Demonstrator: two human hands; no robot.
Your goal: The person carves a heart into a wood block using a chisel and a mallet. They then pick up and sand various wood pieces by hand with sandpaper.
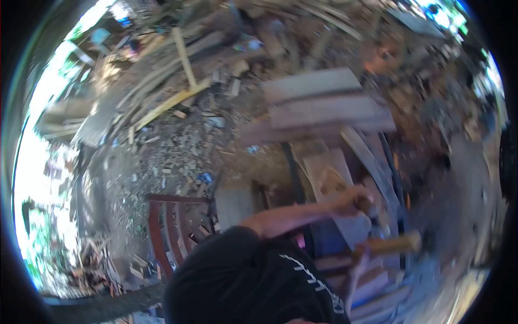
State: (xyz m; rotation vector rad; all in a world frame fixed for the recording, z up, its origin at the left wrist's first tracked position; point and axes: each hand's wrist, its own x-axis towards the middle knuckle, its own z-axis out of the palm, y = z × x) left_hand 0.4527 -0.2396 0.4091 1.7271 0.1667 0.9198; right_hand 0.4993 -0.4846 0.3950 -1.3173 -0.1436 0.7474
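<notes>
- The left hand is closed, its fingers curled around a short brown stub that shows at the fist's outer side.
- Below the fist lies the pale board, set slantwise at the front of the body, with a brown patch, too blurred to name, on its face.
- The right hand is a blur at the near end of a thick wooden block; I cannot tell how its fingers stand.
- The block is near the board's lower end.
- A grey strip slants just beside the board.
- Past them lie wide planks.
- A red slatted frame stands leftward, near wood chips.
</notes>
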